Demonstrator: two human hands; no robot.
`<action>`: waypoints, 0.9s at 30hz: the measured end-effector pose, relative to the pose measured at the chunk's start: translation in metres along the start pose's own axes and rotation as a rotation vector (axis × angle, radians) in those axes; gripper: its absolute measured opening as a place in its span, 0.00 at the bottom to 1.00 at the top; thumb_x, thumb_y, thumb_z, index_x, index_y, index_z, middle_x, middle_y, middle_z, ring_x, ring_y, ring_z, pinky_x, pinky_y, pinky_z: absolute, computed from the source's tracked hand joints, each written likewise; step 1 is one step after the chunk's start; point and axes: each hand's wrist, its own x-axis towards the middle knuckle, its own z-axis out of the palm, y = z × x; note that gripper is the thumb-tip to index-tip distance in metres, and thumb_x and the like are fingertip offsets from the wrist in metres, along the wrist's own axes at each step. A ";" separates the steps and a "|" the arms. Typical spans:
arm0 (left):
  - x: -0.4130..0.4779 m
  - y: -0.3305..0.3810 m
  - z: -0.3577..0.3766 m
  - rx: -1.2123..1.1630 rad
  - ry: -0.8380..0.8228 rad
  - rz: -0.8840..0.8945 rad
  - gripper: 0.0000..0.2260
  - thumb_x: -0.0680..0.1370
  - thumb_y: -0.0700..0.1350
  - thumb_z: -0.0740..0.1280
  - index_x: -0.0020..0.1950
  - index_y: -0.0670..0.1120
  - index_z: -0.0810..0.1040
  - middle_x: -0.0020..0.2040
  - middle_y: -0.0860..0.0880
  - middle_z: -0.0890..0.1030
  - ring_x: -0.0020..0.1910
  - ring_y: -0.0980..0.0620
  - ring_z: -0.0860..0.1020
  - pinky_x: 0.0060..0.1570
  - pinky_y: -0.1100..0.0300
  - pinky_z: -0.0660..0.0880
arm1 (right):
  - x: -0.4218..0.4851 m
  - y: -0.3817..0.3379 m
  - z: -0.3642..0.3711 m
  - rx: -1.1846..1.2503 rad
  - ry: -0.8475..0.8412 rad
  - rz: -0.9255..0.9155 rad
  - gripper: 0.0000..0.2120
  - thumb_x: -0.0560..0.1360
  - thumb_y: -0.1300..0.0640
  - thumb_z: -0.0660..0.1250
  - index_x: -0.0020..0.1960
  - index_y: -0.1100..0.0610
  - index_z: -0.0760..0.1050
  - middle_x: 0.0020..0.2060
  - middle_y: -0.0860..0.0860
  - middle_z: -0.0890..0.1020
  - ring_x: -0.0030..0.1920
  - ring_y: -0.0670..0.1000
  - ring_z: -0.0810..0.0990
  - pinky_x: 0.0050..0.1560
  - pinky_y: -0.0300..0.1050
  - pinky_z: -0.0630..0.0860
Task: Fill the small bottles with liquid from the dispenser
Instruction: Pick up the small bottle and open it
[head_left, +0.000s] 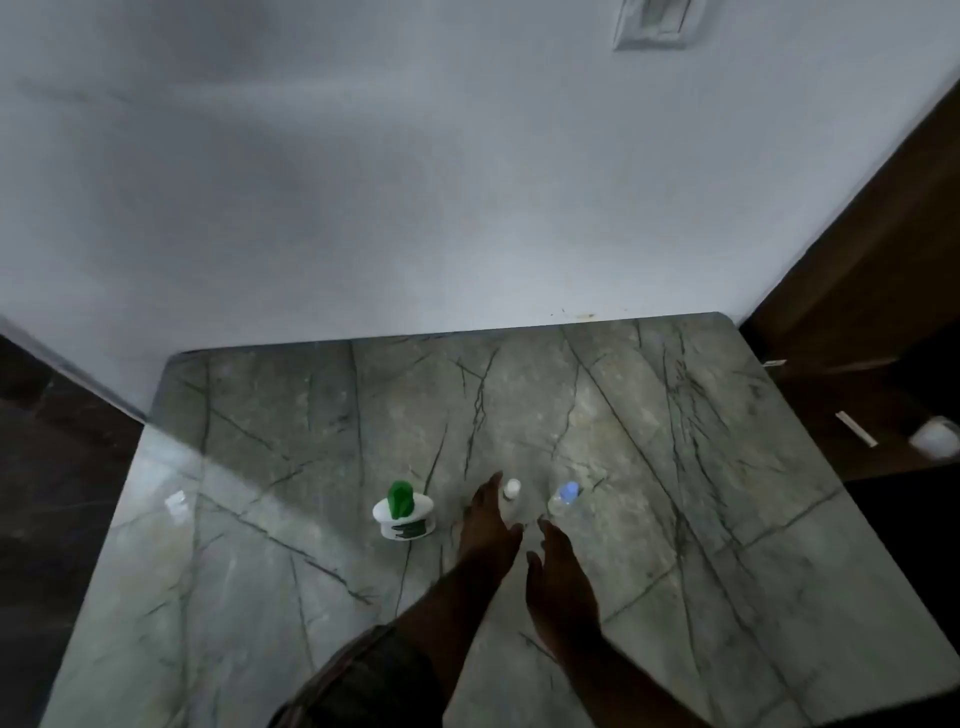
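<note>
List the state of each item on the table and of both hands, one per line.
Dispenser: upright, green pump fitted, untouched.
White-capped bottle: upright, capped, beside the left fingertips; contact unclear.
Blue-capped bottle: standing, capped, untouched.
Left hand: open, fingers extended, holding nothing.
Right hand: open, holding nothing.

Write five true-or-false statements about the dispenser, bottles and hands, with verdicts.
1. The dispenser has a green pump top. True.
2. Both small bottles have blue caps. False: the white-capped bottle stands left of the blue-capped bottle.
3. The dispenser stands right of both bottles. False: it stands to their left.
4. The left hand grips the dispenser. False: it reaches, fingers straight, beside the white-capped bottle.
5. The right hand holds nothing. True.
</note>
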 end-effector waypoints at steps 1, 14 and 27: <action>0.002 0.000 0.003 -0.012 0.023 0.004 0.37 0.74 0.42 0.71 0.78 0.53 0.56 0.76 0.49 0.63 0.75 0.47 0.62 0.72 0.53 0.61 | 0.003 0.000 0.001 0.026 0.002 -0.004 0.25 0.82 0.52 0.58 0.77 0.49 0.59 0.74 0.46 0.68 0.71 0.45 0.70 0.70 0.45 0.71; 0.020 -0.009 0.014 -0.079 0.113 0.036 0.15 0.75 0.43 0.69 0.56 0.61 0.76 0.46 0.67 0.77 0.46 0.69 0.76 0.43 0.80 0.71 | 0.040 -0.017 0.018 0.041 -0.064 -0.151 0.20 0.85 0.51 0.50 0.76 0.50 0.63 0.73 0.51 0.71 0.71 0.48 0.70 0.67 0.32 0.66; -0.082 -0.007 -0.018 -0.151 0.161 0.082 0.16 0.72 0.53 0.72 0.58 0.62 0.75 0.53 0.60 0.77 0.52 0.62 0.77 0.51 0.68 0.74 | -0.019 -0.045 -0.050 -0.047 0.030 -0.280 0.30 0.75 0.40 0.66 0.74 0.45 0.64 0.60 0.38 0.75 0.50 0.37 0.78 0.46 0.31 0.75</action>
